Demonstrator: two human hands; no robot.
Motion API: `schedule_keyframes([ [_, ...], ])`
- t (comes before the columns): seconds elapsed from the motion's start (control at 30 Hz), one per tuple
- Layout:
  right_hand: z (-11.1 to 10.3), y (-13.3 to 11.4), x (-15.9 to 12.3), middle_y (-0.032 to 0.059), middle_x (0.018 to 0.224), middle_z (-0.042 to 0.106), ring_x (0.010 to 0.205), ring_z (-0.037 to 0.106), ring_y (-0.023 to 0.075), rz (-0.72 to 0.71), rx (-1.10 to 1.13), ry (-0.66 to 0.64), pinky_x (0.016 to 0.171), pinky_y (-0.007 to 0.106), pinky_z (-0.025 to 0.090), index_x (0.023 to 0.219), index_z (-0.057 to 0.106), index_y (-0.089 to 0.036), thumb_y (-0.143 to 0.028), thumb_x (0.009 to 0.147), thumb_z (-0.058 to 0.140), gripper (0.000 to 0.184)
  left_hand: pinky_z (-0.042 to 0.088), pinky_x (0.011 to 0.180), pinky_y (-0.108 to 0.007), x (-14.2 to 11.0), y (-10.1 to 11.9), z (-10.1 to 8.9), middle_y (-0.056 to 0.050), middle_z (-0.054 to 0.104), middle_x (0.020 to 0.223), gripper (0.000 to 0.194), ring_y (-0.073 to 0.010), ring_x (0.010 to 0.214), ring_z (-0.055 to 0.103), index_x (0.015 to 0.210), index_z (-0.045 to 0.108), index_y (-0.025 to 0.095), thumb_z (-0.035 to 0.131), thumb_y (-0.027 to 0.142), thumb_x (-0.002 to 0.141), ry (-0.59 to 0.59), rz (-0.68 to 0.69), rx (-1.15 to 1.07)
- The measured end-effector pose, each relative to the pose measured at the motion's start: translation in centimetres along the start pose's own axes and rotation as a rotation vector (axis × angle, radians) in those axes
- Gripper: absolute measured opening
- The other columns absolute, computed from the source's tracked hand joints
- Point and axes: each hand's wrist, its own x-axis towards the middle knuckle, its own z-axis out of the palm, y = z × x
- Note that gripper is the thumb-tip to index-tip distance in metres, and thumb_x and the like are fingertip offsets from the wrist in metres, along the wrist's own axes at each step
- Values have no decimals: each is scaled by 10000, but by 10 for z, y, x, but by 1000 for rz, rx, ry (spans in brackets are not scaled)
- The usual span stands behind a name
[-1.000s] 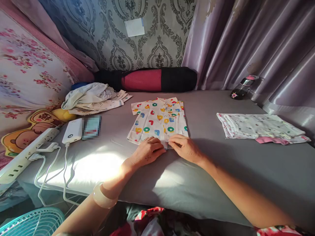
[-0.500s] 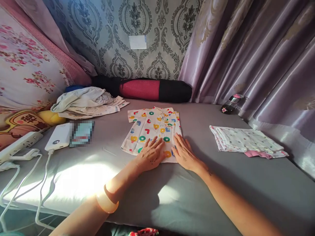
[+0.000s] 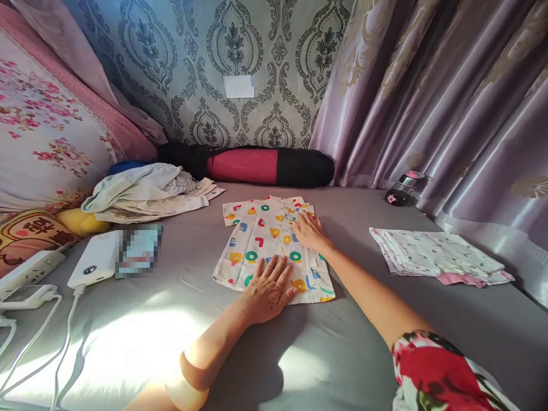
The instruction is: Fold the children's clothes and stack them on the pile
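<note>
A small white short-sleeved shirt (image 3: 260,240) with colourful printed shapes lies spread on the grey bed sheet (image 3: 355,331). Its right edge looks folded inward, and the right sleeve is partly covered by my hand. My left hand (image 3: 269,288) rests flat on the lower front of the shirt, fingers stretched out. Higher up, my right hand (image 3: 309,231) lies with extended fingers on the shirt's right side, near the chest and sleeve. Neither hand grips the cloth.
Folded patterned cloths (image 3: 440,254) lie at the right, with a dark bottle (image 3: 402,189) behind them. Heaped clothes (image 3: 141,191) sit at the back left. A white power bank (image 3: 93,260), a power strip (image 3: 32,271) and cables are at the left. A black-and-red roll (image 3: 244,164) lies along the wall.
My right hand has moved up the shirt from its lower right edge to the chest area. The left hand stays on the lower front. The view has tilted slightly upward.
</note>
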Motion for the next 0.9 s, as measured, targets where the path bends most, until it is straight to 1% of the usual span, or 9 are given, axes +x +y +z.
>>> schedule_keyframes([
  [0.1,9,1,36,132,1648,150,1518,103,251,67,-7,-78,1212,486,118,1542,267,-99,-410,1028,183,607,186,1183,-602,1,-1,-4,-131,287,1606,607,-350,1484,241,1500,381,183,305,521,1001,30,7,-16],
  [0.2,11,3,63,133,1648,150,1518,102,257,97,-9,-105,1214,498,98,1553,245,-94,-442,1023,136,643,278,1157,-551,3,-3,-9,-130,416,1541,577,-339,1415,368,1430,477,199,410,536,967,92,45,-49],
  [0.3,13,4,82,147,1645,154,1516,108,259,117,-8,-95,1216,491,84,1556,239,-84,-472,1018,122,673,345,1112,-519,6,-6,-13,-118,495,1476,537,-326,1346,440,1375,529,223,461,540,946,134,78,-78],
  [0.4,22,6,94,139,1648,146,1516,110,256,136,-6,-55,1212,504,98,1561,227,-98,-477,1018,127,669,364,1088,-523,7,-7,-17,-124,514,1448,535,-330,1314,456,1359,538,215,495,535,933,127,88,-104],
  [0.47,29,8,98,133,1643,175,1511,131,261,145,-8,-27,1207,522,105,1552,256,-107,-474,1018,142,658,370,1082,-518,7,-8,-18,-123,519,1440,533,-326,1306,458,1356,538,216,523,527,923,121,93,-124],
  [0.57,37,9,100,125,1632,217,1504,152,265,140,0,7,1205,527,106,1537,299,-111,-464,1017,159,644,384,1067,-509,8,-11,-20,-115,523,1438,514,-319,1300,465,1341,545,227,543,517,917,126,103,-149],
  [0.67,39,10,99,123,1629,228,1501,162,271,132,8,17,1204,527,113,1532,314,-115,-458,1016,166,637,415,1044,-464,11,-17,-22,-106,585,1369,442,-286,1241,528,1300,569,218,521,471,942,140,99,-200],
  [0.77,37,11,99,126,1634,212,1504,148,275,139,11,-2,1205,525,104,1534,313,-122,-461,1014,167,637,468,971,-391,13,-28,-26,-81,664,1231,328,-239,1124,604,1222,609,221,472,384,974,224,0,-257],
  [0.9,28,8,102,137,1640,184,1511,125,283,165,33,-66,1204,535,101,1542,301,-128,-462,1010,190,638,466,945,-381,9,-52,-30,-93,675,1167,280,-247,1074,611,1147,632,204,445,328,978,460,-292,-160],
])
